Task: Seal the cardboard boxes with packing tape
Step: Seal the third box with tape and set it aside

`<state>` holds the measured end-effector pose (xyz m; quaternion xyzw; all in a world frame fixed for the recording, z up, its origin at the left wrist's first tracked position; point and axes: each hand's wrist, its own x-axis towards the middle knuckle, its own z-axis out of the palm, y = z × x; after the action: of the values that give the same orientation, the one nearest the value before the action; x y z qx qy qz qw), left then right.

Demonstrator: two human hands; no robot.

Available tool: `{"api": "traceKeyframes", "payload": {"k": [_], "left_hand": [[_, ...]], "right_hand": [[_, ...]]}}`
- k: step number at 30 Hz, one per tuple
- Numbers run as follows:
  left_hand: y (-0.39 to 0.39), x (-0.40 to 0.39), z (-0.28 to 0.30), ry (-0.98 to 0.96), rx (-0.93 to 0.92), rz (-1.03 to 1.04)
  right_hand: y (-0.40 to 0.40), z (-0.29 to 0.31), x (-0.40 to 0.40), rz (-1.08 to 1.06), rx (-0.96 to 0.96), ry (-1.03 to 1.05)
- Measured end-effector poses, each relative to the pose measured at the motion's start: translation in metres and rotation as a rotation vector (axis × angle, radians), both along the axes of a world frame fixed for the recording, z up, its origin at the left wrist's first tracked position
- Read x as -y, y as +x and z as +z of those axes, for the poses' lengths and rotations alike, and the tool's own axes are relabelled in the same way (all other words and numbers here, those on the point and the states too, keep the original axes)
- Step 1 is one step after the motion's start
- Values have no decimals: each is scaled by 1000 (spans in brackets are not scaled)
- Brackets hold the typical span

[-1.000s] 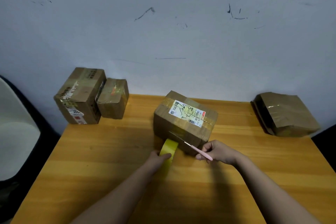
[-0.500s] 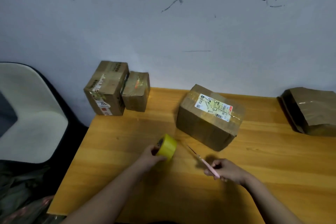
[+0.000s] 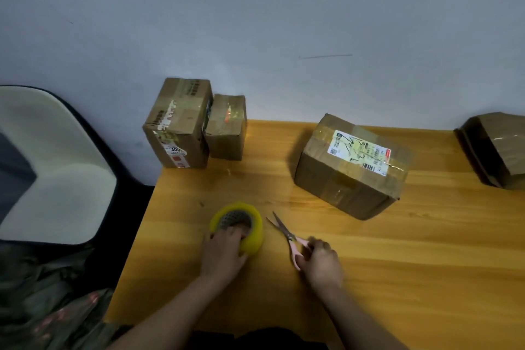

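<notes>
A yellow roll of packing tape (image 3: 250, 224) lies on the wooden table (image 3: 397, 250) near its left edge. My left hand (image 3: 223, 253) holds it, fingers hooked into the core. Just to the right, my right hand (image 3: 321, 263) grips the pink handles of a pair of scissors (image 3: 284, 233) whose blades lie open on the table, pointing away from me. A taped cardboard box with a white shipping label (image 3: 350, 167) sits beyond the scissors, apart from both hands.
Two smaller taped boxes, one tall (image 3: 179, 125) and one short (image 3: 227, 128), stand at the table's far left corner against the wall. Another brown box (image 3: 494, 148) sits at the far right. A pale chair (image 3: 54, 167) stands left of the table.
Both hands drew back from the labelled box toward me. The tape roll went from upright to lying flat on the table, and the scissors came down onto the table. The view shifted left.
</notes>
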<state>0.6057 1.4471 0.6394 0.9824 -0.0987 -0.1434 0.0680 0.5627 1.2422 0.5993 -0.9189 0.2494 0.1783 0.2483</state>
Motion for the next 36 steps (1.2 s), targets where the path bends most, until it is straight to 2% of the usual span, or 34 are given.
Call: {"api": "traceKeyframes", "payload": {"k": [7,17,20,23,25,27,30,33,36], "left_hand": [[-3,-22,-21,186,28,-234],[1,-18,-28,201,-13,-323],[12,-19,-25,-9,136,-271],[31,5,-10,-294,367,-317],[51,45,12,-395,461,-417],[75,93,34,-400,505,-504],[103,155,54,-256,487,-597],[121,181,47,-105,412,-672],[130,183,30,-60,432,-693]], "right_hand": [[-2,-8,-24,20,59,-206],[-10,-8,-25,69,96,-58],[-1,16,4,163,360,-57],[22,54,45,248,807,-283],[44,81,75,194,905,-400],[65,96,100,192,854,-497],[84,92,127,378,671,-555],[90,82,140,484,532,-542],[93,78,144,518,504,-596]]}}
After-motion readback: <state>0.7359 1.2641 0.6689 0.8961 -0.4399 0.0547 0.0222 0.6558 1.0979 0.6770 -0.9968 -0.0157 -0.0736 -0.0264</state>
